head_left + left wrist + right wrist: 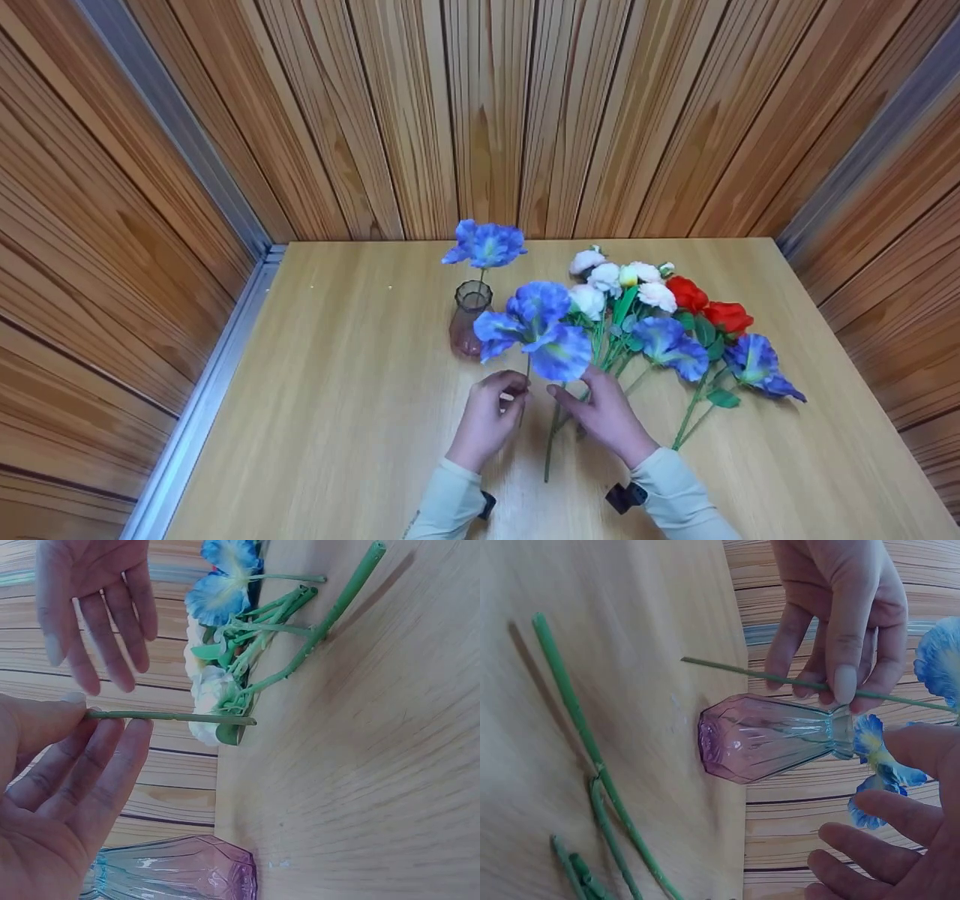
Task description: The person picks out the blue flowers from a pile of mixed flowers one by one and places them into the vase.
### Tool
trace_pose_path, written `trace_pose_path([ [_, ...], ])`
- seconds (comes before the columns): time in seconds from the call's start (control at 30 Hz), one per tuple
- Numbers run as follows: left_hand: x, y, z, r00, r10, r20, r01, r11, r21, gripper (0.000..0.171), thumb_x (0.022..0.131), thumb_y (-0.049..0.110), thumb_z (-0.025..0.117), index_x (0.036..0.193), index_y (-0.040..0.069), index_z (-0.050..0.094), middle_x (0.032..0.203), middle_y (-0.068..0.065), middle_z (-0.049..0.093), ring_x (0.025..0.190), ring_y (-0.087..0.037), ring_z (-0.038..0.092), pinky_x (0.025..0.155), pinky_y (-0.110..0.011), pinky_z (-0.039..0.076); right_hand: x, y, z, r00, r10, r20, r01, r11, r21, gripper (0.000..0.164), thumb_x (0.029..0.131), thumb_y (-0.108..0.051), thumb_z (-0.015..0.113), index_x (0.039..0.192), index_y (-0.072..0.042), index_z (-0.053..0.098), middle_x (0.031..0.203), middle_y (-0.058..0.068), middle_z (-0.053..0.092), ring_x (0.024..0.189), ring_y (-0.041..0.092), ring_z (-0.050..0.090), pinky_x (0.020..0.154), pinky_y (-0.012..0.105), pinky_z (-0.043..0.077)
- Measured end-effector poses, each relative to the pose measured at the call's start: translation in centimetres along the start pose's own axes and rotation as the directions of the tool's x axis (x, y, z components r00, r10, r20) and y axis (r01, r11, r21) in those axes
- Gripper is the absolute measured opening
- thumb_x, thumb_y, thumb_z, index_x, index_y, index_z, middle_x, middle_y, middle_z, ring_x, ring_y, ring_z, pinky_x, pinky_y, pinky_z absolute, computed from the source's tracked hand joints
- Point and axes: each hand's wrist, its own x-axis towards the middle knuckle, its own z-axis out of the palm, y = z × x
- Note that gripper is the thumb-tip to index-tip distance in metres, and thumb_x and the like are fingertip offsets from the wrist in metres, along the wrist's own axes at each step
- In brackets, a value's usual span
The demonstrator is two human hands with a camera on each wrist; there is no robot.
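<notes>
My left hand pinches the thin green stem of a blue artificial flower between thumb and fingers. The stem's lower end hangs above the table. Near the bloom, my right hand has its fingers extended and apart; in the right wrist view its palm holds nothing. Behind the left hand stands a faceted glass vase, purple at its base and clear-blue at the neck in the right wrist view. Another blue flower rises upright from the vase.
On the table, right of the vase, lie white flowers, red flowers and two more blue flowers. Their green stems point toward the front edge. Wood-patterned walls enclose the table.
</notes>
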Motion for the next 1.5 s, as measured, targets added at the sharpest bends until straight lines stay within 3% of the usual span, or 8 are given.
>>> trace_pose_path([
  [0.2, 0.0, -0.1, 0.0, 0.999, 0.029, -0.029, -0.029, 1.0, 0.0, 0.015, 0.087, -0.003, 0.065, 0.095, 0.008, 0.068, 0.092, -0.002, 0.068, 0.082, -0.01, 0.064, 0.064, -0.019, 0.054, -0.2, 0.4, -0.4, 0.999, 0.006, 0.035, -0.005, 1.0, -0.03, 0.033, 0.09, -0.029, 0.068, 0.122, -0.025, 0.063, 0.122, -0.015, 0.06, 0.117, 0.011, 0.053, 0.097, 0.041, 0.044],
  [0.47, 0.0, -0.3, -0.3, 0.998, 0.035, -0.042, -0.036, 0.999, -0.007, 0.019, 0.086, -0.004, 0.066, 0.1, 0.009, 0.067, 0.093, 0.001, 0.068, 0.083, -0.011, 0.064, 0.065, -0.021, 0.054, -1.0, 1.1, -0.8, 0.995, 0.098, 0.033, -0.094, 0.989, -0.112, 0.04, 0.089, -0.027, 0.069, 0.125, -0.01, 0.063, 0.135, 0.01, 0.053, 0.126, 0.03, 0.046, 0.103, 0.05, 0.038],
  [0.7, 0.2, -0.4, -0.5, 0.998, 0.047, -0.052, -0.048, 0.999, -0.021, 0.02, 0.086, -0.005, 0.065, 0.101, 0.008, 0.065, 0.092, -0.002, 0.067, 0.082, -0.019, 0.067, 0.065, -0.021, 0.055, -1.4, 1.6, -1.4, 0.991, 0.125, 0.043, -0.118, 0.985, -0.126, 0.04, 0.088, -0.02, 0.07, 0.126, -0.008, 0.062, 0.136, 0.012, 0.052, 0.128, 0.031, 0.044, 0.102, 0.051, 0.039],
  [0.97, 0.5, -0.2, -0.7, 0.998, 0.025, -0.051, -0.026, 1.0, -0.017, 0.02, 0.086, -0.005, 0.065, 0.099, 0.01, 0.065, 0.092, -0.001, 0.067, 0.083, -0.012, 0.064, 0.067, -0.021, 0.055, -1.7, 2.0, -2.1, 0.991, 0.126, 0.041, -0.119, 0.983, -0.14, 0.048, 0.088, -0.026, 0.07, 0.131, -0.009, 0.058, 0.137, 0.01, 0.051, 0.127, 0.028, 0.046, 0.1, 0.049, 0.041],
  [1.27, 0.9, -0.2, -1.7, 0.994, 0.052, -0.092, -0.053, 0.999, -0.01, 0.021, 0.085, -0.008, 0.065, 0.1, 0.007, 0.065, 0.092, -0.008, 0.067, 0.082, -0.016, 0.066, 0.065, -0.022, 0.055, -2.0, 2.6, -2.4, 0.995, 0.098, 0.021, -0.091, 0.974, -0.205, 0.054, 0.087, -0.019, 0.072, 0.136, -0.005, 0.052, 0.139, 0.012, 0.049, 0.128, 0.031, 0.044, 0.104, 0.051, 0.036],
  [1.5, 1.0, -0.2, -2.4, 0.993, 0.036, -0.114, -0.038, 0.999, -0.018, 0.013, 0.089, -0.002, 0.063, 0.099, 0.006, 0.065, 0.091, -0.008, 0.066, 0.081, -0.016, 0.065, 0.066, -0.024, 0.056, -2.7, 3.1, -3.0, 0.99, 0.134, 0.033, -0.122, 0.964, -0.234, 0.057, 0.089, -0.028, 0.069, 0.139, -0.007, 0.049, 0.144, 0.016, 0.043, 0.132, 0.035, 0.038, 0.105, 0.054, 0.033],
])
